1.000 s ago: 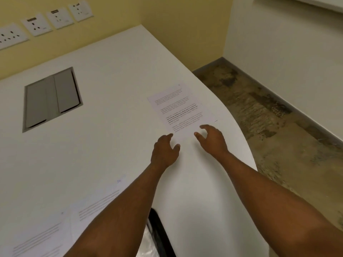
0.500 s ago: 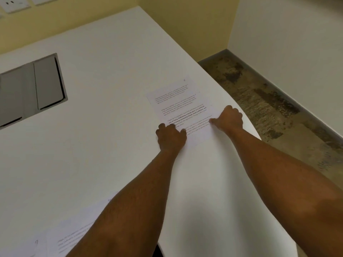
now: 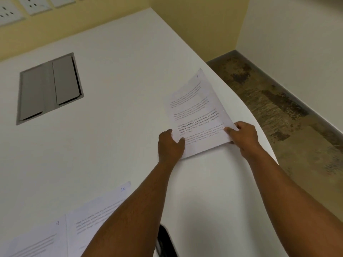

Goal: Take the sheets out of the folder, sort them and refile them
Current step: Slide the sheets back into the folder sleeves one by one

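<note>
A printed sheet marked 6 in its far corner is raised off the white table near the rounded right edge, its far end tilted up. My left hand pinches its near left corner, thumb on top. My right hand pinches its near right edge. Two more printed sheets lie flat at the lower left: one marked 10, partly under my left forearm, and one marked 9 beside it. A dark folder edge shows at the bottom, mostly hidden.
A grey cable hatch is set into the table at the left. Wall sockets line the yellow wall behind. The table's curved edge drops to a stained floor on the right.
Both hands reached the sheet marked 6, took hold of its near corners and lifted it off the table. The view has shifted slightly.
</note>
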`<act>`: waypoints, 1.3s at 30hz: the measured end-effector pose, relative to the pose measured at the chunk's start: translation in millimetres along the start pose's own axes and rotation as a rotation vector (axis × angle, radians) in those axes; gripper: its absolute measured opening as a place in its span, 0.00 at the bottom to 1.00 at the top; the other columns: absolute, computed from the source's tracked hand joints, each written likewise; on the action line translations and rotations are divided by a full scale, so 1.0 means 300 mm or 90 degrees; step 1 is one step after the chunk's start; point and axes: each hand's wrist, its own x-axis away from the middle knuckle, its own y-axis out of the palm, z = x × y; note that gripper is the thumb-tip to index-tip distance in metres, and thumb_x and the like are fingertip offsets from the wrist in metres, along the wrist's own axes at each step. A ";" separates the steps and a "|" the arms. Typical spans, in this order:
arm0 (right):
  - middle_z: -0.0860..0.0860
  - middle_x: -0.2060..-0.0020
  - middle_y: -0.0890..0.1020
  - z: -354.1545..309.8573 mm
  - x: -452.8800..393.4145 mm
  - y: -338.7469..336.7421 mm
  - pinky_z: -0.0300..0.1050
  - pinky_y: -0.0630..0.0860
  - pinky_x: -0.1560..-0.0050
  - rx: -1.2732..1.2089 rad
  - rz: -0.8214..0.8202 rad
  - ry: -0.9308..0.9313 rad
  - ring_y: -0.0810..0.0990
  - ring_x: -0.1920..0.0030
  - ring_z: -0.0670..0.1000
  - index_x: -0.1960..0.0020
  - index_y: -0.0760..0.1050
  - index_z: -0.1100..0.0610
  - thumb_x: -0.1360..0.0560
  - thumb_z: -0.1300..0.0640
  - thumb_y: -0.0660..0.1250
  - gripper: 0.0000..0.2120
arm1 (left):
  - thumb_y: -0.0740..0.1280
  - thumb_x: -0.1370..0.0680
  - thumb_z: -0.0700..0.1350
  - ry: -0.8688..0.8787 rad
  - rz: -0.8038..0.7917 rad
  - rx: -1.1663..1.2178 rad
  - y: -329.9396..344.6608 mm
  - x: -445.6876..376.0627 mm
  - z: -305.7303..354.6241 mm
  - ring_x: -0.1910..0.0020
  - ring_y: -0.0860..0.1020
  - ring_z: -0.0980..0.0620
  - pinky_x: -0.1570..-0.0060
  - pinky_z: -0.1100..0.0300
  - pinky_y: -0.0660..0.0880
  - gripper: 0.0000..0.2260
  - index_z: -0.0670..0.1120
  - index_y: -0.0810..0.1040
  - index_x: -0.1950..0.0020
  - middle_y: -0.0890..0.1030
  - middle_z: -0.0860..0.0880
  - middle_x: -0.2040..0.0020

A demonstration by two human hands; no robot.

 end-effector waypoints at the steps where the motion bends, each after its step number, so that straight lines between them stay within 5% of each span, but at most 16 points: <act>1: 0.55 0.49 0.81 0.008 0.039 -0.017 0.48 0.82 0.57 -0.036 -0.008 0.019 0.80 0.50 0.55 0.50 0.77 0.60 0.24 0.57 0.71 0.07 | 0.69 0.23 0.50 -0.014 -0.012 0.006 -0.015 0.027 -0.011 0.31 0.69 0.47 0.31 0.57 0.63 0.29 0.43 0.64 0.26 0.67 0.45 0.28; 7: 0.55 0.47 0.82 0.073 0.295 -0.109 0.43 0.80 0.60 -0.192 -0.058 0.080 0.81 0.49 0.53 0.48 0.78 0.58 0.23 0.58 0.69 0.06 | 0.68 0.22 0.52 -0.120 -0.068 0.174 -0.132 0.260 -0.060 0.43 0.78 0.52 0.39 0.53 0.74 0.26 0.47 0.66 0.27 0.78 0.48 0.38; 10: 0.54 0.49 0.82 0.099 0.439 -0.134 0.41 0.80 0.61 -0.216 -0.099 0.084 0.81 0.50 0.53 0.46 0.77 0.59 0.23 0.58 0.69 0.07 | 0.66 0.21 0.47 -0.155 -0.087 0.274 -0.200 0.415 -0.073 0.51 0.81 0.55 0.49 0.57 0.79 0.15 0.48 0.73 0.34 0.82 0.52 0.47; 15: 0.54 0.51 0.83 0.151 0.699 -0.135 0.42 0.80 0.61 -0.220 -0.169 0.078 0.82 0.51 0.54 0.49 0.78 0.57 0.23 0.59 0.69 0.04 | 0.64 0.20 0.41 -0.184 -0.047 0.318 -0.317 0.680 -0.167 0.51 0.82 0.54 0.52 0.58 0.80 0.07 0.50 0.79 0.47 0.84 0.53 0.50; 21: 0.54 0.52 0.85 0.267 0.979 -0.076 0.51 0.82 0.55 -0.165 -0.284 0.095 0.84 0.51 0.56 0.49 0.79 0.57 0.25 0.59 0.71 0.05 | 0.65 0.21 0.39 -0.220 0.009 0.337 -0.433 0.954 -0.377 0.51 0.83 0.52 0.50 0.54 0.80 0.08 0.47 0.80 0.45 0.84 0.51 0.49; 27: 0.52 0.50 0.85 0.336 1.214 0.004 0.48 0.82 0.51 -0.126 -0.385 0.105 0.84 0.50 0.53 0.46 0.79 0.57 0.24 0.60 0.71 0.07 | 0.64 0.21 0.39 -0.280 0.053 0.361 -0.535 1.173 -0.544 0.51 0.83 0.49 0.48 0.50 0.80 0.07 0.47 0.80 0.46 0.85 0.49 0.50; 34: 0.52 0.48 0.85 0.373 1.405 0.069 0.53 0.80 0.44 -0.088 -0.431 0.097 0.84 0.49 0.54 0.44 0.78 0.58 0.25 0.59 0.72 0.10 | 0.64 0.20 0.39 -0.308 0.079 0.399 -0.636 1.389 -0.682 0.52 0.82 0.49 0.54 0.56 0.80 0.07 0.47 0.79 0.46 0.83 0.49 0.51; 39: 0.52 0.49 0.85 0.382 1.482 0.091 0.54 0.81 0.45 -0.072 -0.429 0.090 0.84 0.50 0.54 0.42 0.78 0.55 0.25 0.51 0.72 0.14 | 0.64 0.20 0.39 -0.299 0.055 0.392 -0.674 1.488 -0.768 0.51 0.82 0.48 0.49 0.52 0.80 0.06 0.48 0.79 0.48 0.84 0.49 0.51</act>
